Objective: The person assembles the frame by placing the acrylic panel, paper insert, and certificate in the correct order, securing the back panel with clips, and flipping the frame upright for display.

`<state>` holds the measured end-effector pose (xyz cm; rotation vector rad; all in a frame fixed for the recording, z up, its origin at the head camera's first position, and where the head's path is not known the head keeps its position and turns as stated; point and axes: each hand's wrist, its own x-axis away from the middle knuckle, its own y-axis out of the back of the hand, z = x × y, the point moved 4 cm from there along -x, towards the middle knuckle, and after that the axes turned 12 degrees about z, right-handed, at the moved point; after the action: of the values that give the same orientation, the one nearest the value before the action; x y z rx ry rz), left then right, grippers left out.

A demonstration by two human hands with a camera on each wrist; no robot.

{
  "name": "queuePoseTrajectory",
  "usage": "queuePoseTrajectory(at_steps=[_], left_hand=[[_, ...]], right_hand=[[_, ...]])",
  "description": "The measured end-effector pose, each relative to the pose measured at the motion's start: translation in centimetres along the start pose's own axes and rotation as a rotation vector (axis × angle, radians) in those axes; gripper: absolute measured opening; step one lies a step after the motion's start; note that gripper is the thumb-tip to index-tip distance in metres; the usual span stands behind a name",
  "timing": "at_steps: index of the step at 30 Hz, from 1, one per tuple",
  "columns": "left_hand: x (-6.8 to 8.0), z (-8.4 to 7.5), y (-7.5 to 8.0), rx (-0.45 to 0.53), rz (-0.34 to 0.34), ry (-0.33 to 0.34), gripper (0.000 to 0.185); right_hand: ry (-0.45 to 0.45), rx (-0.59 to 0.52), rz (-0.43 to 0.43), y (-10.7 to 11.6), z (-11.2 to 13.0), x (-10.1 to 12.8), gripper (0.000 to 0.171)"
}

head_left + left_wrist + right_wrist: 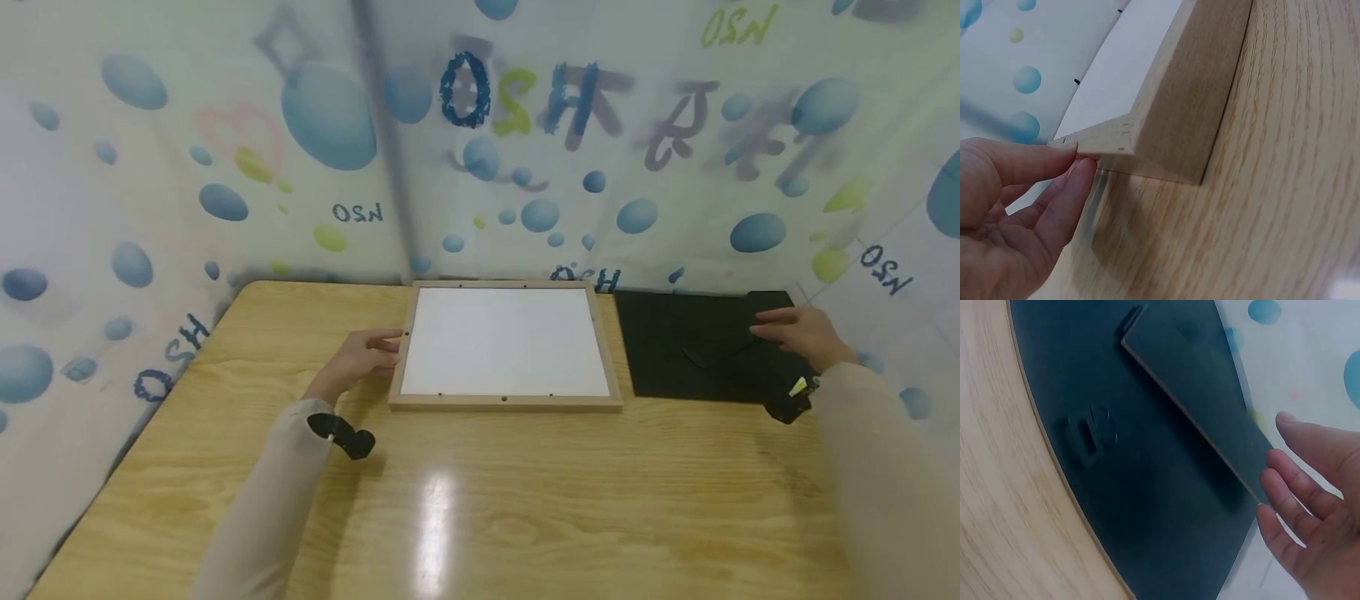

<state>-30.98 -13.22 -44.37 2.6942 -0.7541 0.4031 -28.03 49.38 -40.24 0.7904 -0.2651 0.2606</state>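
Note:
A wooden picture frame (505, 403) lies on the table with a white sheet (510, 342) inside it and small dark marks along its border. At its left side is my left hand (360, 358); in the left wrist view the thumb and a finger pinch the frame's edge (1172, 94). To the right lies a black backing board (675, 379) with a hinged stand leg (1210, 406) raised at an angle over it. My right hand (802, 333) is at the leg's free end, its fingers loosely bent, fingertips right at the leg's edge.
The wooden table (495, 492) extends in front of the frame, with a bright glare on it. A white curtain (525, 167) with blue and green spots and lettering hangs close behind and at both sides. Each wrist wears a black camera mount (345, 435).

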Motion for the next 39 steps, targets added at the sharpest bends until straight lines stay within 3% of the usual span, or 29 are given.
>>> queuePoseTrajectory(at_steps=[10,18,30,34,39], left_hand=[[0.1,0.1,-0.1,0.010,-0.009,0.000,0.051],[0.1,0.2,0.0,0.021,-0.013,0.007,0.052],[-0.2,0.3,0.0,0.023,-0.004,-0.008,0.053],[0.0,0.2,-0.1,0.026,-0.007,-0.012,0.053],[0.1,0.2,-0.1,0.030,-0.006,-0.014,0.052]], right_hand=[[-0.060,-0.076,0.003,0.6,-2.0,0.4,0.069],[-0.071,-0.091,0.000,1.4,-3.5,0.2,0.071],[-0.157,-0.096,0.000,1.9,-5.6,0.5,0.078],[-0.164,-0.060,-0.049,2.2,-5.9,0.5,0.076],[-0.139,-0.104,-0.074,2.3,-6.1,0.3,0.076]])
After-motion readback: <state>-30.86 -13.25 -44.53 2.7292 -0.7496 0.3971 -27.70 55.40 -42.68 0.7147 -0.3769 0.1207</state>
